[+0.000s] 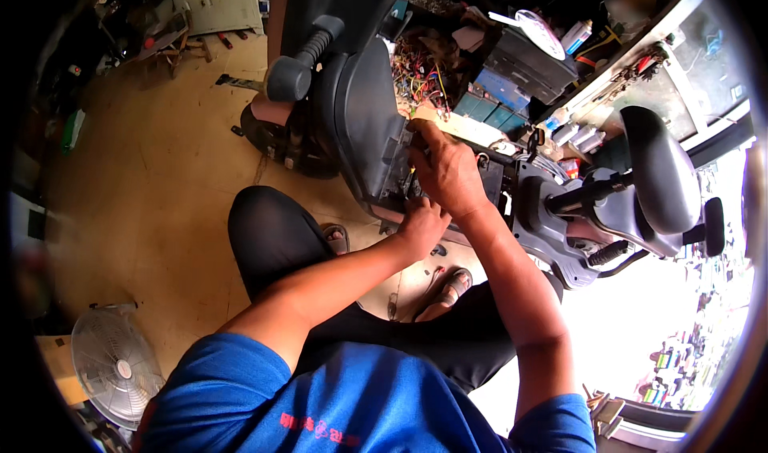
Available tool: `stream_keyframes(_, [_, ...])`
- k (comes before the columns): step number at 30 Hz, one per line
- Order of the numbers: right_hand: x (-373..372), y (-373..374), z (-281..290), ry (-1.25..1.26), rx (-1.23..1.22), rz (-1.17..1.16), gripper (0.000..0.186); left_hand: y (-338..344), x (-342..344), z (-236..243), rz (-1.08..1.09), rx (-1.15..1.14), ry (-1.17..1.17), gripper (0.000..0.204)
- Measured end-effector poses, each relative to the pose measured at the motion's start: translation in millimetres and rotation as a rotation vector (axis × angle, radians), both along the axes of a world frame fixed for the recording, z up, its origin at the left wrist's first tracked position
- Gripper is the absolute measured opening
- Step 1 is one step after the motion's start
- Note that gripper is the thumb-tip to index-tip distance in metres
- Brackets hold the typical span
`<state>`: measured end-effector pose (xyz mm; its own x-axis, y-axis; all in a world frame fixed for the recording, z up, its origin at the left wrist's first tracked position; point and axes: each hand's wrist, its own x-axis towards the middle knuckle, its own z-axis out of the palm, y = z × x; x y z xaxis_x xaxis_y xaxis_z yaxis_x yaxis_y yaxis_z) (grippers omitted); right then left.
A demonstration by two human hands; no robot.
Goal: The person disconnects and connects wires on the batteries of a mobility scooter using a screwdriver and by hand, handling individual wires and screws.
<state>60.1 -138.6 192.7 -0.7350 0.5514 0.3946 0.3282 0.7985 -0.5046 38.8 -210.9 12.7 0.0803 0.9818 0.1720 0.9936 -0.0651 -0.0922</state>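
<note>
A grey electric scooter (pixel 362 117) stands in front of me, with its padded seat (pixel 660 169) at the right. Its floorboard section is uncovered, showing dark parts and thin wires (pixel 412 185) in a recess behind the front panel. My right hand (pixel 452 173) reaches over this recess, its index finger bent against the far edge and its other fingers curled. My left hand (pixel 424 227) is at the near edge of the recess, fingers drawn together and pointing inward. What either hand grips, if anything, is hidden by the fingers.
Behind the scooter lie a heap of coloured wires (pixel 424 73), blue-green batteries (pixel 492 101) and a black box (pixel 528 65). A glass-fronted cabinet (pixel 652 93) stands at the right. A fan (pixel 120 369) is at the lower left. Small loose parts (pixel 438 250) lie near my feet.
</note>
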Motion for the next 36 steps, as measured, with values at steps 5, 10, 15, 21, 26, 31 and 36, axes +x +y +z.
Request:
stream_keyframes(5, [28,17,3,-0.032,-0.104,0.045,0.040,-13,-41,63,0.180,-0.271,-0.813,0.038])
stream_keyframes(10, [25,9,5,0.017,0.013,0.034,0.035,-3,-61,103,0.307,0.633,-0.974,0.043])
stream_keyframes(15, [26,19,-1,0.056,0.139,0.082,0.035,55,-49,72,-0.161,0.750,-2.180,0.033])
stream_keyframes(21, [22,20,-14,0.094,0.134,-0.020,0.035,77,-64,66,-0.032,0.766,-1.532,0.019])
stream_keyframes(26, [19,10,-13,0.122,0.030,-0.152,0.035,70,-87,74,-0.193,0.405,-1.642,0.014])
stream_keyframes(31, [20,10,-15,0.135,-0.085,-0.153,0.048,71,-102,79,-0.214,0.409,-1.353,0.018])
stream_keyframes(36, [19,7,-30,0.267,-0.393,-0.127,0.074,54,-107,88,-0.152,0.342,-1.411,0.020])
